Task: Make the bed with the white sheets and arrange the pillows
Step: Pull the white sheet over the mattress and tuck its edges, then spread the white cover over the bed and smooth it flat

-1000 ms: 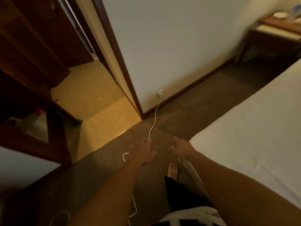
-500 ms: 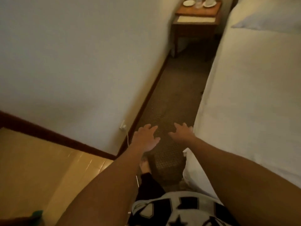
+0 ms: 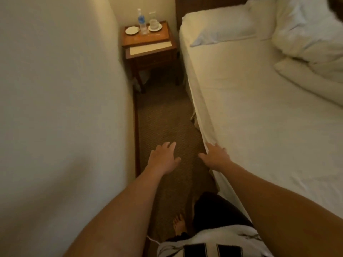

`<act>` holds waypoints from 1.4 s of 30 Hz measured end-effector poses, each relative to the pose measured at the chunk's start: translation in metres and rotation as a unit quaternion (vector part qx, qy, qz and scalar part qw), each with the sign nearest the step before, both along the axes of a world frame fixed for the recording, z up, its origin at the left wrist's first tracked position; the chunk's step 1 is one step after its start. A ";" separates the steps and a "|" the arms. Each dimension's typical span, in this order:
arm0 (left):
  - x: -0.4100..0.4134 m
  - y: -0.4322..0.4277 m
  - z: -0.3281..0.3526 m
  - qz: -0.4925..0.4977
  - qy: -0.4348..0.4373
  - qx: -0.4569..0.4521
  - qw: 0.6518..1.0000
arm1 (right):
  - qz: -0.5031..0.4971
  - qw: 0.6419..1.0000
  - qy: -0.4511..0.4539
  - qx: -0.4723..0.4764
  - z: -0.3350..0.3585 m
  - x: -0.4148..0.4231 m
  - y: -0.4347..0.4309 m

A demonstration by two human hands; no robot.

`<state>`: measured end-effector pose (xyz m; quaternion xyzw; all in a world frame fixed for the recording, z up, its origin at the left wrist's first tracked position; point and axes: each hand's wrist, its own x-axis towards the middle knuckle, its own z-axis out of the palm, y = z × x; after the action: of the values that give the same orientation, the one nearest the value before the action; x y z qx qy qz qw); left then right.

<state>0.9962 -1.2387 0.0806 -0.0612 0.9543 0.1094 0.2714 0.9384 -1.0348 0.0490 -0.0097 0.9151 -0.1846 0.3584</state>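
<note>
The bed (image 3: 259,112) fills the right side, covered by a smooth white fitted sheet. A flat white pillow (image 3: 222,28) lies at the head. A rumpled white duvet and another pillow (image 3: 311,34) are heaped at the far right. My right hand (image 3: 215,154) is spread, fingers straight, touching the mattress's left edge near the sheet's side. My left hand (image 3: 163,158) hovers open over the carpet in the aisle, holding nothing.
A narrow brown-carpeted aisle (image 3: 163,117) runs between the cream wall (image 3: 65,108) and the bed. A wooden nightstand (image 3: 150,47) at its far end carries a water bottle (image 3: 142,21), a cup on a saucer (image 3: 154,25) and a plate. My bare foot (image 3: 179,226) stands below.
My view has swung right from the doorway and tiled floor to the aisle and bed head. Both hands stayed stretched out; the right one now touches the mattress edge.
</note>
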 end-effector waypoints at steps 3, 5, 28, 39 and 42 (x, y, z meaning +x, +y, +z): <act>-0.057 -0.024 -0.007 -0.045 -0.013 0.001 0.999 | -0.033 0.999 0.006 0.002 -0.006 -0.040 -0.024; -0.106 -0.041 -0.011 -0.063 -0.016 -0.010 0.998 | -0.052 0.999 0.003 -0.005 -0.012 -0.082 -0.044; -0.704 -0.165 0.001 -0.243 0.064 -0.029 0.968 | -0.205 0.978 0.037 -0.017 -0.017 -0.617 -0.185; -0.972 -0.125 0.002 -0.423 0.048 -0.081 0.901 | -0.375 0.926 0.042 -0.028 -0.027 -0.805 -0.169; -1.031 -0.082 -0.009 -0.457 0.047 -0.084 0.884 | -0.420 0.906 0.045 -0.018 -0.042 -0.850 -0.133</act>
<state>-0.0349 -1.3211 0.0716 0.3643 0.8939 -0.1041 0.2396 0.0888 -1.1675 0.0069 0.3607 0.8460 -0.3341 0.2063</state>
